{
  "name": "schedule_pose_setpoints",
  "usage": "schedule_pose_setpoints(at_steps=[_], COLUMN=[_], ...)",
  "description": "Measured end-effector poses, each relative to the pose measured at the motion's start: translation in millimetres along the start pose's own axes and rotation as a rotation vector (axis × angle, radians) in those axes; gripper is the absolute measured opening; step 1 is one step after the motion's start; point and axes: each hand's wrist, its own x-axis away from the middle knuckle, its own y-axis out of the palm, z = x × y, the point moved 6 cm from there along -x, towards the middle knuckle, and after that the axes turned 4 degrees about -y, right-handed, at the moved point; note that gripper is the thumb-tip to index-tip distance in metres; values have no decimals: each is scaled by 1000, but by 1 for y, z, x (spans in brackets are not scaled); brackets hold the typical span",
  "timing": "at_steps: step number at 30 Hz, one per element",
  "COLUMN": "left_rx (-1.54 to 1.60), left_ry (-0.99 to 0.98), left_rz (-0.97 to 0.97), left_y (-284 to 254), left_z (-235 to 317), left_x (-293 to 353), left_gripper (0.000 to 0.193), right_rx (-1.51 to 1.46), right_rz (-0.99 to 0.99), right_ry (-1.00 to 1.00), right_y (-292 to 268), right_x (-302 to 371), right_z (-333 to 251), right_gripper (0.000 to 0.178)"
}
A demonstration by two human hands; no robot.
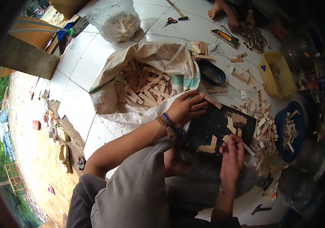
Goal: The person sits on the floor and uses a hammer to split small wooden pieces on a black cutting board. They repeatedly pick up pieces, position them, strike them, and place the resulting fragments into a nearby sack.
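My left hand (188, 109), with a blue braided band at its wrist, has its fingers stretched out at the near right rim of a woven sack (109, 93) full of small wooden strips (147, 89). Just beyond its fingertips a wooden strip (212, 102) lies by the edge of a black board (198, 127); I see no grip on it. Over the board's near right part, my right hand (231, 157) pinches a small wooden piece (226, 138) between thumb and fingers. A hammer (239, 125) and a few loose wooden pieces (213, 142) lie on the board.
Loose wooden strips (263, 129) are heaped right of the board, beside a blue basin (301, 131) and yellow tub (269, 81). Farther off are a dark blue tray (212, 72), a handsaw (225, 37), scissors (169, 22), a clear bag (115, 22) and another person's hands (234, 23).
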Motion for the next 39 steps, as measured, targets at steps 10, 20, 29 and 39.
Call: schedule_pose_setpoints(at_steps=[10, 20, 29, 39], left_rx=[-1272, -1643, -1335, -1212], left_ry=[754, 918, 972, 715], left_rz=[373, 312, -116, -739], left_y=[-98, -144, -4, 73], left_z=[119, 119, 87, 17], left_x=[-28, -42, 64, 52], left_gripper=[28, 42, 49, 31], right_rx=[5, 19, 8, 60], right_rz=[31, 41, 21, -69], right_ry=[-54, -7, 16, -35], right_y=[-13, -5, 6, 5], right_x=[2, 14, 7, -6], right_z=[-3, -2, -10, -18], right_gripper=[18, 17, 18, 18])
